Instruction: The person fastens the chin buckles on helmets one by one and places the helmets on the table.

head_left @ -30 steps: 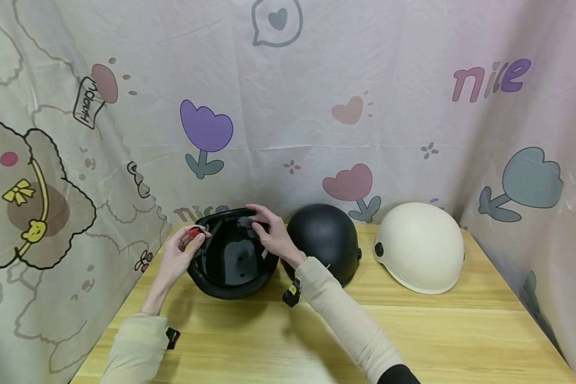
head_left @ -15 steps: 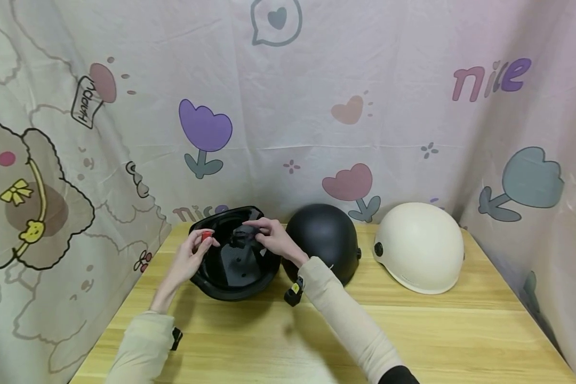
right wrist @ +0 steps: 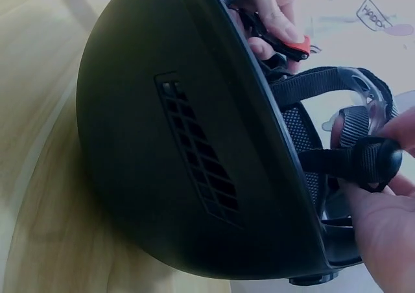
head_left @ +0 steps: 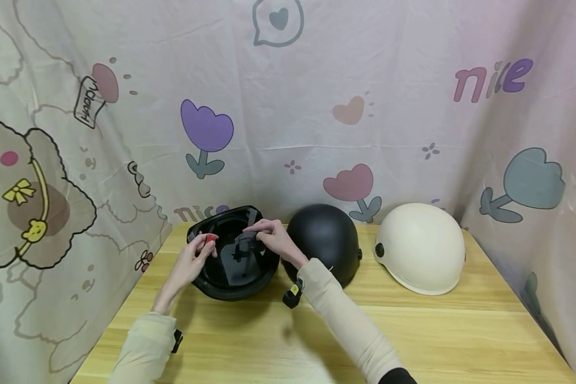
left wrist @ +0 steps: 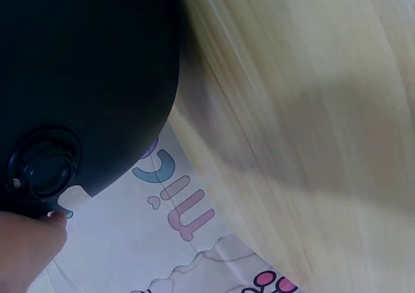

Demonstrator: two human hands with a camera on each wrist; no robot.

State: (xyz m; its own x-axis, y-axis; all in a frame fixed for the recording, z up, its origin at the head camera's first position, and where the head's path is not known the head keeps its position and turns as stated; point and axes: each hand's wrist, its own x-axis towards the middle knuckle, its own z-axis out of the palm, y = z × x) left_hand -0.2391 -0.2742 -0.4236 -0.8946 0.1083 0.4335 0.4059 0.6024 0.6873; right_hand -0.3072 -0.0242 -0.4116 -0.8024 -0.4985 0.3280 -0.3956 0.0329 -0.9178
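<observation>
Nearest me, my pale sleeves (head_left: 345,320) reached in over the wooden table (head_left: 249,346), a small black camera (head_left: 292,296) sitting at each cuff. Past them, my left hand (head_left: 192,260) was pinching a red buckle (head_left: 211,238) between thumb and fingertips, over the left side of the upturned helmet (head_left: 235,294). My right hand (head_left: 278,240) gripped a black strap fitting (right wrist: 376,160) above the helmet's right half, thumb and fingers curled around it.

The upturned helmet, black too, lay on the left part of the table, hollow facing up. Black straps (right wrist: 311,83) ran out of it, and a patch of mesh lining (right wrist: 299,137) showed beside them. Its shell had a slatted vent (right wrist: 201,153) and, elsewhere, a round fitting (left wrist: 47,170).

Just to the right of it sat a smooth black helmet (head_left: 322,240), rim down, partly hidden by my right sleeve; I couldn't tell whether the two shells touched. Farther right, with a gap between, the cream helmet (head_left: 420,248) rested rim down, a dark round knob (head_left: 379,250) on its side.

Behind everything hung a pale curtain (head_left: 288,117) printed with hearts (head_left: 348,182), tulips (head_left: 207,125) and the word "nice" (head_left: 494,80), with a cartoon animal (head_left: 0,146) wearing a yellow bow (head_left: 19,192) on its left stretch
</observation>
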